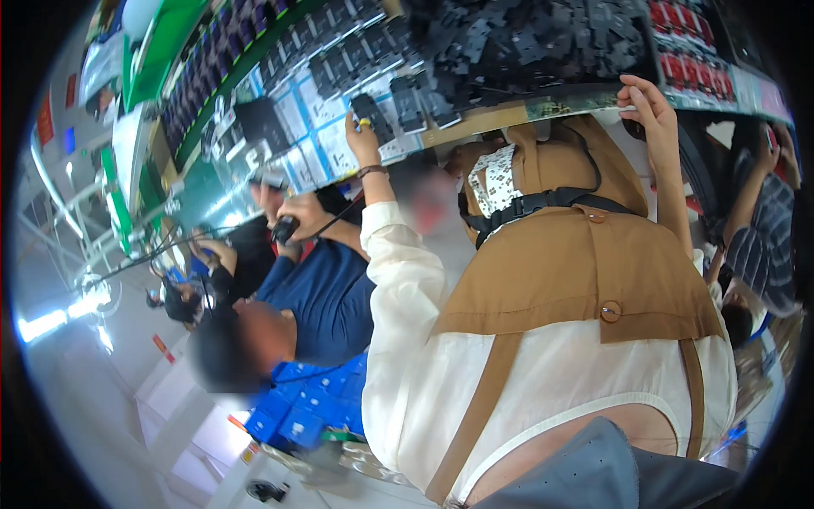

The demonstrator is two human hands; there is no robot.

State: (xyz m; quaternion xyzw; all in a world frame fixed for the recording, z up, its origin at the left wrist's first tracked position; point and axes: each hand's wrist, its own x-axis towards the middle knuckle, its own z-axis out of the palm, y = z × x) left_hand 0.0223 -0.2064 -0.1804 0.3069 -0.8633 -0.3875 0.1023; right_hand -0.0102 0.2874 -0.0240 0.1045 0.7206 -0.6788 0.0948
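Note:
My left hand (365,146) reaches over the near edge of the workbench. Its fingers close on the lower end of a black rectangular plastic part (370,117), and a yellow band shows at one finger. Beside that part lie similar black plastic parts (409,102) in a row on white and blue sheets (326,136). Over at the bench edge on the right, my right hand (651,109) is raised with its fingers apart and nothing visible in them. A large heap of small black pieces (526,51) lies between and beyond my hands.
Red parts stand in rows (694,72) at the far right. Dark cylindrical items line a green-edged rack (203,72) at the left. A co-worker in a blue shirt (318,288) sits close on my left, holding a black corded tool (285,227). Another person's striped sleeve (763,246) shows at right.

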